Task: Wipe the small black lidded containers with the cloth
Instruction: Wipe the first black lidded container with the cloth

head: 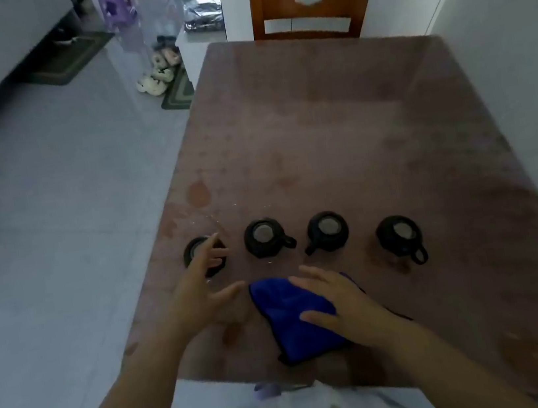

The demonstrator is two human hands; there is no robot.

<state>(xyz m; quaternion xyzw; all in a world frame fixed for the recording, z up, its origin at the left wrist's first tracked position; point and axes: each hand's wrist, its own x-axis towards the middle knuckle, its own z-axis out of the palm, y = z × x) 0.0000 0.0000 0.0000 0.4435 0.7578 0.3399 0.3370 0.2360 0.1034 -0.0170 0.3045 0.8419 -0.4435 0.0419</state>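
Several small black lidded containers with grey lid tops stand in a row across the brown table [337, 132]. The leftmost container [194, 250] is partly hidden behind my left hand [203, 289], whose fingers are spread and straight just over it; contact cannot be told. The others are the second container [263, 238], the third container [327, 231] and the rightmost container [400, 236]. A blue cloth [291, 311] lies on the table near the front edge. My right hand [339, 297] rests flat on the cloth with fingers extended.
A wooden chair [309, 8] stands at the table's far end. The tiled floor [52, 199] lies to the left, with shoes [157, 72] and a mat beside the table. A white cabinet [496, 33] runs along the right.
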